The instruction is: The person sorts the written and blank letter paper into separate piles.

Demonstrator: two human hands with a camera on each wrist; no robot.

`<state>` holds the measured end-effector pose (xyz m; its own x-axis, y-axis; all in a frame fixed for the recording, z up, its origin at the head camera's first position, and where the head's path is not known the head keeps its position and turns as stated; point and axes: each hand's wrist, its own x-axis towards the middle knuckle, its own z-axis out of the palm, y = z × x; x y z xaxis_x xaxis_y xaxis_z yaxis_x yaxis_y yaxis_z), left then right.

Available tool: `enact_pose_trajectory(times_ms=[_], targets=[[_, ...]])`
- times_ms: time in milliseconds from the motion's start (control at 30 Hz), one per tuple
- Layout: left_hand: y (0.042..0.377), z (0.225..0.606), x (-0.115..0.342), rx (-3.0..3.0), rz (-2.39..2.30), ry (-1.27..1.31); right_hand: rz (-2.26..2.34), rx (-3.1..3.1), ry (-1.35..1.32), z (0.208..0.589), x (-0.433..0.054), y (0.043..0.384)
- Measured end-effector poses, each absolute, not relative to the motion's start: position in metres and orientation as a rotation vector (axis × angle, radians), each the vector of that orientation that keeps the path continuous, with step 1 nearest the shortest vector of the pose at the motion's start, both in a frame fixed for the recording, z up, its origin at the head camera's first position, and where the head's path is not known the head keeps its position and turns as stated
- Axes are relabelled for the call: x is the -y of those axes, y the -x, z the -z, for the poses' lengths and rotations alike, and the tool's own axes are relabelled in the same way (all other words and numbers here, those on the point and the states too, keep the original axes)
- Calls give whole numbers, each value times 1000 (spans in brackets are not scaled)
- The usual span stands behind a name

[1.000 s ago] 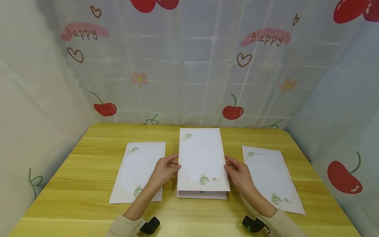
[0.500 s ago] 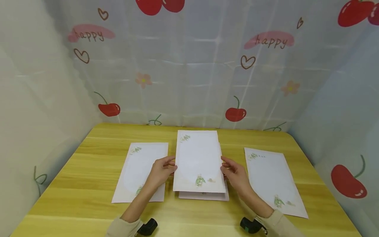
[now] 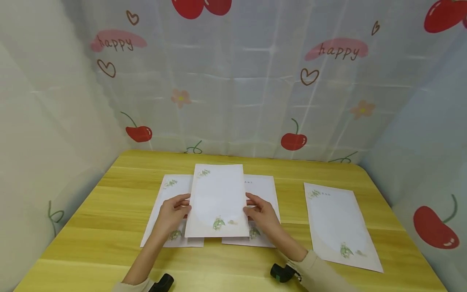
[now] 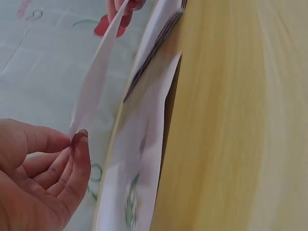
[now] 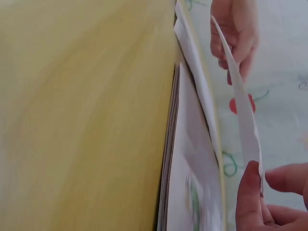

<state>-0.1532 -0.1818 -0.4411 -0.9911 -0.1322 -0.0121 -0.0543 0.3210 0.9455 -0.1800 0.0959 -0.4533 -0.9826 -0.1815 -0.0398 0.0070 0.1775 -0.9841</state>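
Both hands hold one sheet of white letter paper (image 3: 218,198) with a green flower print, lifted above the wooden table (image 3: 109,251). My left hand (image 3: 171,213) pinches its left edge and my right hand (image 3: 260,213) pinches its right edge. The sheet hangs between the left paper (image 3: 168,190) and the middle stack of papers (image 3: 264,190), overlapping both. In the left wrist view my left hand (image 4: 45,185) pinches the thin sheet (image 4: 98,82) edge-on. The right wrist view shows my right hand (image 5: 269,202) pinching the same sheet (image 5: 238,91).
A third sheet (image 3: 337,225) lies flat at the right of the table. Cherry-printed curtain (image 3: 233,81) walls close in the back and both sides. Bare wood runs along the front edge and the far left.
Both hands have carried the lifted sheet leftward, off the middle stack and toward the left paper. The middle stack now shows to the right of it.
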Motion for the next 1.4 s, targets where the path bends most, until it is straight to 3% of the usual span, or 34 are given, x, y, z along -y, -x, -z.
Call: enact_pose_trajectory(times_ms=[633,1400], targets=[[126,442,247,2650,1417,-398,1651,-2250,481,454,-14,171],[119,451,261,2810,1087,-325,1494,-2291,442,452,2,177]])
